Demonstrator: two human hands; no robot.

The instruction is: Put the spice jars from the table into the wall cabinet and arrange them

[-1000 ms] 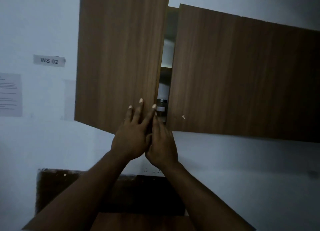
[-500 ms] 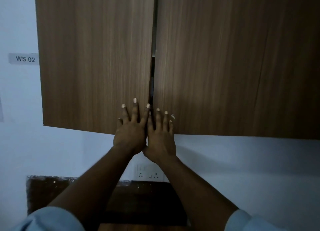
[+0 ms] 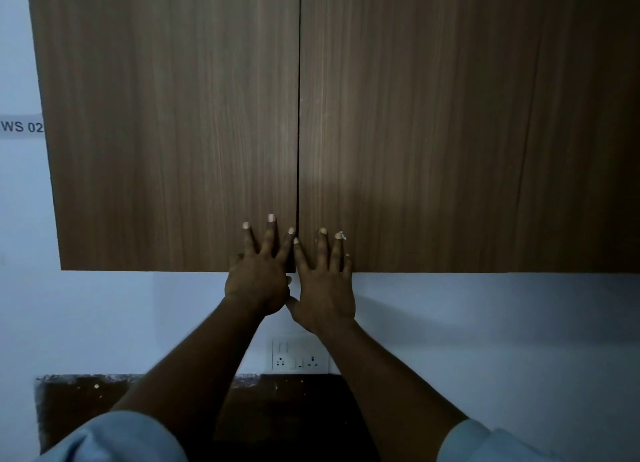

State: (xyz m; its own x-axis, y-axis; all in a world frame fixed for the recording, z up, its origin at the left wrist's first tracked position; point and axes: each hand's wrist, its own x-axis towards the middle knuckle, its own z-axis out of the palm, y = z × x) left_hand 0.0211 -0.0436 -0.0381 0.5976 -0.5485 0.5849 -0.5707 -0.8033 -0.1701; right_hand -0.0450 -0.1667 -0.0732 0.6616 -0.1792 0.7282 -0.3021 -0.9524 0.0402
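Note:
The wall cabinet fills the upper view with two brown wood-grain doors, left door [image 3: 166, 122] and right door [image 3: 467, 122], both flush, with only a thin dark seam between them. My left hand [image 3: 258, 274] presses flat with straight, spread fingers on the bottom inner corner of the left door. My right hand [image 3: 323, 281] presses the same way on the bottom inner corner of the right door. The spice jars are hidden behind the doors.
A white wall runs below the cabinet with a double socket plate [image 3: 299, 356] under my wrists. A label reading WS 02 [image 3: 21, 126] sticks to the wall at left. A dark brown board [image 3: 72, 402] sits at the bottom.
Both doors swung from ajar to fully shut under my palms; the gap that showed jars and shelves has closed to a thin seam. The view moved closer and centred on the doors.

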